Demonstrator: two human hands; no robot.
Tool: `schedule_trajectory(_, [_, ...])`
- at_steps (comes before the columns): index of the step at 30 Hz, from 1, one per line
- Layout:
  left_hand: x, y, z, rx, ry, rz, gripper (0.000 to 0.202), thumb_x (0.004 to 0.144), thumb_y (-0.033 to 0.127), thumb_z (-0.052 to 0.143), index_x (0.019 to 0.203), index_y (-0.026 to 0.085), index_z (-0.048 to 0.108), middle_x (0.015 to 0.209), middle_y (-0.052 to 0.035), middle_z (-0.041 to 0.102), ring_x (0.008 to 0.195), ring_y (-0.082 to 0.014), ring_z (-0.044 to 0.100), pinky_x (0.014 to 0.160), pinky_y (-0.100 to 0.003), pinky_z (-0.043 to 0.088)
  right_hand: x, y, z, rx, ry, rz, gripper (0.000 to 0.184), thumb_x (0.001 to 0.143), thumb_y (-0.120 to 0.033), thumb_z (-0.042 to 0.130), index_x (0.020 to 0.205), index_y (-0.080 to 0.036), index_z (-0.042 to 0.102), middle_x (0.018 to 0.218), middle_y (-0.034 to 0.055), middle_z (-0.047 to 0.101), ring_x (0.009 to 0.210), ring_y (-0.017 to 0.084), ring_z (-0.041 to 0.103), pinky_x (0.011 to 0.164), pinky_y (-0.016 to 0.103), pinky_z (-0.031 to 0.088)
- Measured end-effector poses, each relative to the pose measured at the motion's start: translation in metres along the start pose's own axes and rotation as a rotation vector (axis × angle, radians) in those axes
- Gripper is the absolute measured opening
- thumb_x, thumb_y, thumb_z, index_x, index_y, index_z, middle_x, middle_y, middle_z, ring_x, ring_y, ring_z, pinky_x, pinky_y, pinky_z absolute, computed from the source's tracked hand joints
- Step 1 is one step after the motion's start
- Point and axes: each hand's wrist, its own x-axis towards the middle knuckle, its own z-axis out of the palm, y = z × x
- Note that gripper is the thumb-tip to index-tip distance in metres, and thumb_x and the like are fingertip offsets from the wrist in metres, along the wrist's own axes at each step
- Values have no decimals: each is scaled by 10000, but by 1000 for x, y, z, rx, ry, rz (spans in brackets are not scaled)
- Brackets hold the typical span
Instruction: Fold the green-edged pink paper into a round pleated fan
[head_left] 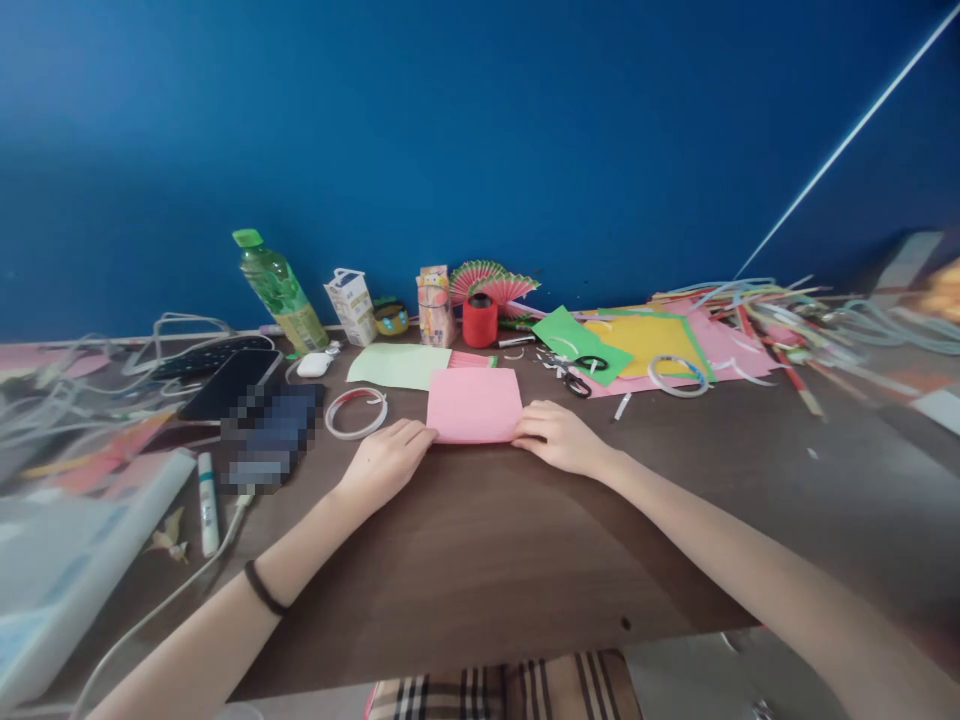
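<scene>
A pink sheet of paper (pixel 474 403) lies flat on the brown table (pixel 480 560) in front of me. My left hand (pixel 385 462) pinches its near left corner with curled fingers. At the near right corner my right hand (pixel 559 437) grips the paper's edge the same way. A pale green sheet (pixel 397 365) lies just behind the pink one.
A tape ring (pixel 356 412) and a phone (pixel 266 435) lie to the left, with a glue stick (pixel 208 503) and cables. At the back stand a green bottle (pixel 281 292), small cartons, a red cup (pixel 480 321) and paper fans. Scissors (pixel 577 375), coloured sheets and paper strips fill the right.
</scene>
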Motion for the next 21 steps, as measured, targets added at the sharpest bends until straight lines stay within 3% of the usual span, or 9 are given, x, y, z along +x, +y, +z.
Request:
schedule_trajectory(5, [19, -5, 0, -211, -134, -113, 248, 884, 249, 375, 811, 181, 602, 819, -48, 619, 801, -164, 564, 734, -288, 451, 11, 7, -5, 325, -11, 183, 116, 796, -253, 589, 745, -173, 656, 770, 40, 648, 742, 148, 559, 717, 284, 428])
schedule_trajectory(8, [31, -12, 3, -450, -224, -188, 211, 855, 269, 418, 780, 187, 597, 788, -23, 626, 778, -157, 562, 733, -281, 443, 19, 12, -7, 429, -136, 310, 93, 761, -240, 594, 772, -155, 632, 720, 16, 617, 640, 117, 537, 618, 243, 416])
schedule_trajectory(13, [37, -23, 5, -777, -352, -334, 336, 863, 408, 372, 762, 162, 577, 777, -19, 619, 724, -143, 568, 696, -261, 444, 30, 19, -9, 452, -317, 323, 97, 724, -240, 590, 688, -150, 582, 587, -33, 514, 545, 85, 442, 532, 207, 342])
schedule_trajectory(21, [39, -32, -6, -895, -472, -251, 296, 788, 429, 491, 818, 152, 592, 781, -12, 605, 741, -151, 546, 712, -259, 428, 33, 19, -12, 476, -367, 362, 129, 714, -267, 572, 652, -160, 534, 567, -44, 465, 535, 87, 403, 523, 217, 310])
